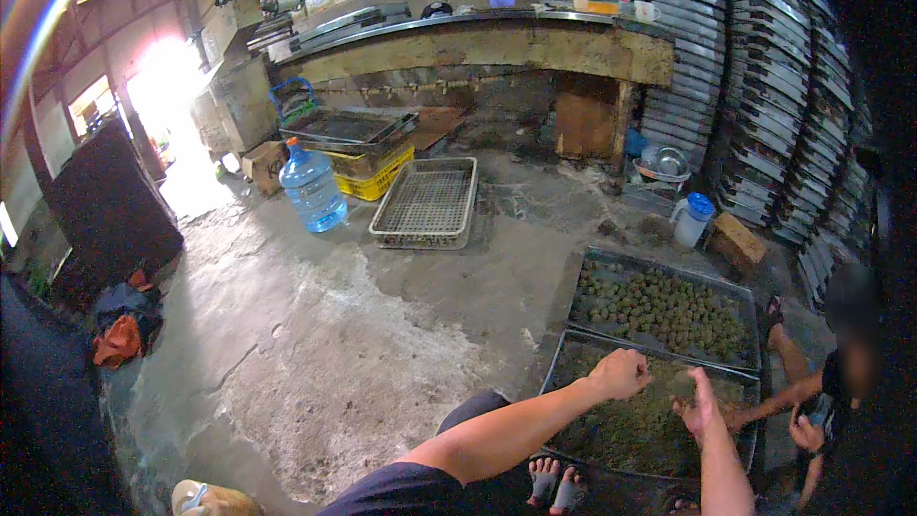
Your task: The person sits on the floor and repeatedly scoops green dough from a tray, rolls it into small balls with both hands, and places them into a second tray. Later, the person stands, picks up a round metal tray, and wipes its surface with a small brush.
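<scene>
Over the nearer metal tray point(609, 430), my left hand point(622, 375) hovers with its fingers curled; whether it holds anything is hidden. To the right of it, my right hand point(701, 405) holds a round greenish-brown lump point(683, 385) against its palm, somewhat blurred. Loose greenish-brown crumbly material point(623, 430) covers the bottom of this tray. Just beyond, touching it edge to edge, lies a second tray point(754, 322) with many round balls point(666, 301) of similar colour, most of them toward its middle and right.
At the right, another person point(817, 380) reaches an arm into the nearer tray. A lidded pitcher point(692, 218) and a wooden block point(738, 238) stand behind the trays. Farther off are a perforated tray point(426, 204), a water jug point(312, 190) and stacked metal trays point(766, 86).
</scene>
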Available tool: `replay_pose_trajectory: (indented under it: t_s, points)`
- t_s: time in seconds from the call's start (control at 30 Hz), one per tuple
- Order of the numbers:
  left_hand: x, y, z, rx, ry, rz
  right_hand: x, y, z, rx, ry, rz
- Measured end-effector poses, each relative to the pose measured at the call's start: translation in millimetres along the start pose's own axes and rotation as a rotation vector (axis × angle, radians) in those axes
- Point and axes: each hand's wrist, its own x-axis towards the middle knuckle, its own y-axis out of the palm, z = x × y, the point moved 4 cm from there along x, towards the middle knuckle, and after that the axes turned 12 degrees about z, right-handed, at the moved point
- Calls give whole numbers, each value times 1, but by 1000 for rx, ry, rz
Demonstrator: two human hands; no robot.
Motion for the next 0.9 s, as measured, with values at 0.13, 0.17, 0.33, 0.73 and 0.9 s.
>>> replay_pose_trajectory:
  t_s: [0.13, 0.17, 0.33, 0.73, 0.9]
  points:
    - [2, 5, -1, 70, 46, -17, -2, 3, -7, -126, -26, 84]
    - [4, 6, 0, 46, 50, -13, -2, 4, -7, -153, -34, 124]
    - [6, 6, 3, -18, 32, -24, -2, -7, -1, -222, -46, -82]
    - [-7, 2, -5, 15, 68, -49, -28, 27, 40, 25, -235, 83]
    - [-9, -2, -1, -55, 3, 3, -43, 29, 42, 190, -108, 116]
